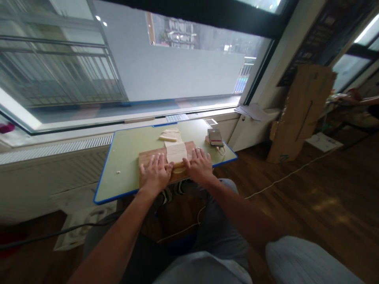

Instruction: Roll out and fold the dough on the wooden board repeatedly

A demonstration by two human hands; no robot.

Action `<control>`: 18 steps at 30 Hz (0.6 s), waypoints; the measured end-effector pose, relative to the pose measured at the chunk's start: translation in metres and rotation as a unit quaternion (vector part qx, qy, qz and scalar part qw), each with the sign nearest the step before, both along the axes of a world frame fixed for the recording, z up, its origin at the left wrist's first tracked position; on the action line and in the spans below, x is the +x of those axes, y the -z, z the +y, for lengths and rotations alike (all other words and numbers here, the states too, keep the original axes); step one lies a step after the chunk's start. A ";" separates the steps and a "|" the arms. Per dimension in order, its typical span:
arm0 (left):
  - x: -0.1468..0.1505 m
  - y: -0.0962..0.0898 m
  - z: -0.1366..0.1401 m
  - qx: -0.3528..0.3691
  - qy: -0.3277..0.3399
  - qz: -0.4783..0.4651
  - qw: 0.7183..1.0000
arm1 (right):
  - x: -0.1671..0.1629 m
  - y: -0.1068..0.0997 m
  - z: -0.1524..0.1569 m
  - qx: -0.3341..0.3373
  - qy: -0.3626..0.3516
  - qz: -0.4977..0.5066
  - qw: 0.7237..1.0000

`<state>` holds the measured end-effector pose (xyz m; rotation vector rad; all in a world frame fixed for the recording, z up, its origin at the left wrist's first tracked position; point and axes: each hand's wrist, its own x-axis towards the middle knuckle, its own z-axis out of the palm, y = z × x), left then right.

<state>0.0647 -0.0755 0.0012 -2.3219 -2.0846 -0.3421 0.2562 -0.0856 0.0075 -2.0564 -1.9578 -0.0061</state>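
Observation:
A pale, flat sheet that looks like dough (175,151) lies across a wooden board (145,159) on a small table. A light bar, seemingly a rolling pin (177,165), crosses the sheet between my thumbs; its ends are hidden beneath my hands. My left hand (155,172) rests palm down at the left of the sheet, fingers stretched forward over the board. On the other side, my right hand (199,165) lies palm down too, its fingers extended and thumb pointing inward. Beyond the board sits a folded pale piece (170,134), also like dough.
The table (127,157) has a blue rim and stands against a radiator (74,154) under a window. A blurred-out small object (215,137) is at its right end. Cardboard (304,114) leans at right, a cable (278,181) crosses the floor, and another person's arm (365,101) shows.

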 end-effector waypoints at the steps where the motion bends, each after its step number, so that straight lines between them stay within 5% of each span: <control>1: -0.001 0.003 -0.006 0.005 0.003 0.003 1.000 | 0.000 0.003 -0.006 0.003 -0.002 -0.003 1.000; 6: -0.002 0.001 0.001 -0.008 0.012 0.002 1.000 | -0.001 0.007 -0.001 0.010 0.006 -0.002 1.000; 18: 0.007 -0.021 0.126 -0.067 -0.034 -0.042 0.996 | 0.005 -0.018 0.127 -0.098 0.004 0.058 0.993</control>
